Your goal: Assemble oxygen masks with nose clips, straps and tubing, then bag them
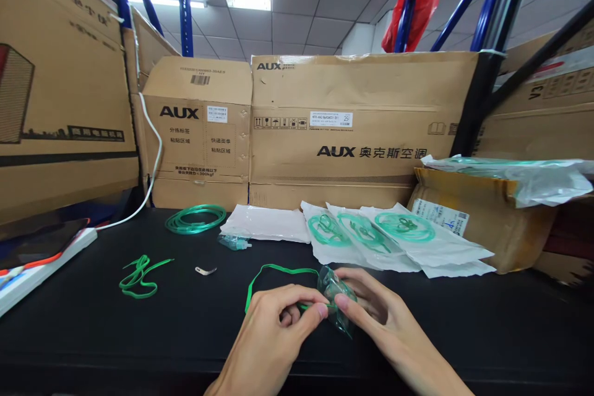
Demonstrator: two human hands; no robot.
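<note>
My right hand (383, 309) grips a small clear-green oxygen mask (330, 284), its thumb and fingers around the right side. At the mask's left edge, the thumb and forefinger of my left hand (276, 325) pinch a green elastic strap (290, 270). The strap loops up behind that hand and reaches the mask's upper edge. My fingers partly hide where strap and mask meet. Another green strap (142, 275) lies loosely curled at the left of the black table (185, 334). Near it rests a small curved metal piece (205, 270).
A coil of green tubing (195, 219) lies at the back, beside a white packet (264, 223) and a clear plastic part (236, 242). Several packets of coiled tubing (403, 226) overlap at the back right, near a cardboard box (492, 216). A white power strip (51, 266) lies at the left edge.
</note>
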